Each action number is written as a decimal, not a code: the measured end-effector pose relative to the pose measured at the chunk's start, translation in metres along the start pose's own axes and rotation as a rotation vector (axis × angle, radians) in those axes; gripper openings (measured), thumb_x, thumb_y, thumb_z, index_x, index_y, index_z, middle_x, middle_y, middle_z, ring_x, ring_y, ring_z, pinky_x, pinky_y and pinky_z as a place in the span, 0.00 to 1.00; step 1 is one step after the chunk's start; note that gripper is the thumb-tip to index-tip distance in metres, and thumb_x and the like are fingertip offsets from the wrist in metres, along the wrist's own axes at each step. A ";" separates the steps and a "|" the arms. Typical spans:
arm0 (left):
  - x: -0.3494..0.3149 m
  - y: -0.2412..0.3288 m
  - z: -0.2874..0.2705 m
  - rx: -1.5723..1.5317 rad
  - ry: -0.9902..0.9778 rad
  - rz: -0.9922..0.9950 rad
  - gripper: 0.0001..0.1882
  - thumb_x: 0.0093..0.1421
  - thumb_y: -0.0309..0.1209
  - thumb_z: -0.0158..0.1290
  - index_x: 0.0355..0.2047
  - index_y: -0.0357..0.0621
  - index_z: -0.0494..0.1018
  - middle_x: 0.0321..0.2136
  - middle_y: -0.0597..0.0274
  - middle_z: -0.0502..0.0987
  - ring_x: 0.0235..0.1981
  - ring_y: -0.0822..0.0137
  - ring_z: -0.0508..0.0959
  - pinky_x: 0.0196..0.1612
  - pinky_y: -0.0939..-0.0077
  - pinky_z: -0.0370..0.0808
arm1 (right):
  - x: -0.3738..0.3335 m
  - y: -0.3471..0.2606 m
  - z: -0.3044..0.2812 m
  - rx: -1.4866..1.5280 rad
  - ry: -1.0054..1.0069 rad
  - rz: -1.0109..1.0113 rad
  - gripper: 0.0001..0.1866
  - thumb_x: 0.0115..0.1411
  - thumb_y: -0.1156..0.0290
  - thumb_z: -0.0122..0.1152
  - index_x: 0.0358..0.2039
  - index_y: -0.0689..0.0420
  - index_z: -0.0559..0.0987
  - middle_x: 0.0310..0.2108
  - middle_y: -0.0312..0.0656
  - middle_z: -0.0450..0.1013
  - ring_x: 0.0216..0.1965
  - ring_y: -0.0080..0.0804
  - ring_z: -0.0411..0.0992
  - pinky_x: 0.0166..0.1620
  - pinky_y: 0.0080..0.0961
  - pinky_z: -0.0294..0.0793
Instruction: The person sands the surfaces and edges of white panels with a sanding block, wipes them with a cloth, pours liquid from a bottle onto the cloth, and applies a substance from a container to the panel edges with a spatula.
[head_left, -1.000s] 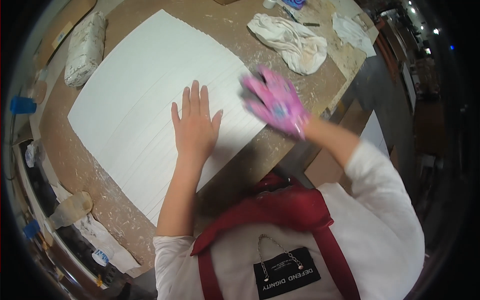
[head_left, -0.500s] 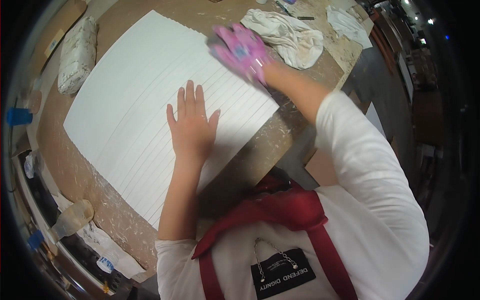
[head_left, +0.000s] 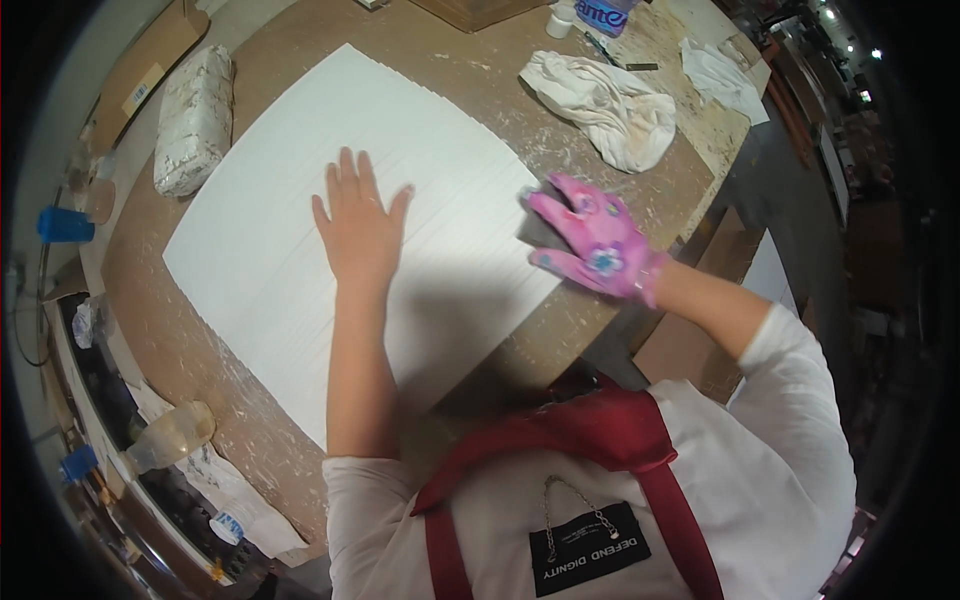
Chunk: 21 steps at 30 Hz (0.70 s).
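A large white panel (head_left: 280,250) marked with fine parallel lines lies on the worktable (head_left: 150,300); its edges look slightly stepped. Bare and flat, my left hand (head_left: 362,222) rests on the panel's middle with the fingers stretched out. My right hand (head_left: 603,245) wears a pink glove with a flower pattern and is at the panel's right edge. Its fingers and thumb curl around a dark grey block (head_left: 545,232), partly hidden and blurred, so its exact kind does not show. The block seems to sit on or just over the panel's edge.
A crumpled off-white cloth (head_left: 610,110) lies beyond my right hand. A white-smeared wrapped bundle (head_left: 195,120) sits at the far left. A clear bottle (head_left: 172,437) lies near left. A cardboard box (head_left: 470,10), a small white bottle (head_left: 560,20) and a marker (head_left: 600,46) are at the back.
My right hand has swept from the panel's far edge toward me and to the right, still with the dark block. My left hand stays flat, slightly farther left on the panel. The view has shifted.
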<state>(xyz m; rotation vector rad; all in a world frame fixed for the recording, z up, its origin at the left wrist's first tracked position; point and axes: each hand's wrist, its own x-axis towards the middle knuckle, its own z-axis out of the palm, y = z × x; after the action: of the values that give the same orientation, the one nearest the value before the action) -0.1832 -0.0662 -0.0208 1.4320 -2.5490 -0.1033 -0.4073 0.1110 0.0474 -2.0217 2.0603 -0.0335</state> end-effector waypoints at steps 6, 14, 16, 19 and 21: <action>0.003 0.002 0.000 -0.022 -0.026 0.002 0.35 0.66 0.50 0.44 0.66 0.42 0.56 0.69 0.55 0.52 0.69 0.53 0.52 0.67 0.44 0.48 | 0.185 -0.001 0.009 0.045 0.330 0.025 0.30 0.66 0.50 0.47 0.63 0.53 0.61 0.61 0.61 0.60 0.63 0.58 0.59 0.63 0.53 0.59; 0.000 0.000 0.003 -0.047 -0.013 -0.014 0.35 0.66 0.50 0.44 0.66 0.42 0.56 0.69 0.55 0.53 0.69 0.53 0.53 0.67 0.43 0.48 | 0.093 -0.005 0.007 -0.071 0.171 0.046 0.32 0.64 0.50 0.50 0.64 0.52 0.60 0.59 0.57 0.62 0.62 0.54 0.61 0.63 0.55 0.58; 0.005 0.003 0.003 -0.062 0.005 -0.003 0.35 0.66 0.50 0.44 0.66 0.42 0.56 0.69 0.55 0.53 0.69 0.53 0.53 0.67 0.43 0.48 | 0.135 0.001 0.003 -0.021 0.203 0.095 0.33 0.64 0.49 0.50 0.64 0.54 0.60 0.59 0.58 0.62 0.61 0.55 0.62 0.62 0.53 0.60; 0.006 0.004 0.001 -0.065 -0.014 0.004 0.35 0.66 0.50 0.44 0.66 0.42 0.56 0.69 0.55 0.53 0.69 0.53 0.53 0.67 0.43 0.48 | 0.202 0.006 -0.005 0.124 0.193 0.184 0.34 0.64 0.49 0.52 0.63 0.57 0.61 0.60 0.60 0.61 0.58 0.59 0.65 0.60 0.50 0.64; 0.001 -0.002 0.001 -0.052 -0.023 -0.026 0.35 0.66 0.50 0.44 0.66 0.42 0.56 0.69 0.55 0.53 0.69 0.53 0.52 0.67 0.44 0.48 | 0.161 -0.002 0.010 -0.041 0.342 0.020 0.33 0.64 0.50 0.51 0.64 0.55 0.61 0.59 0.60 0.61 0.58 0.57 0.64 0.60 0.50 0.63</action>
<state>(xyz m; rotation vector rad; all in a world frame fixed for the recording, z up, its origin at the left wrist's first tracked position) -0.1820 -0.0684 -0.0215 1.4532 -2.5270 -0.1901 -0.4039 -0.0465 0.0112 -2.1434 2.2948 -0.3596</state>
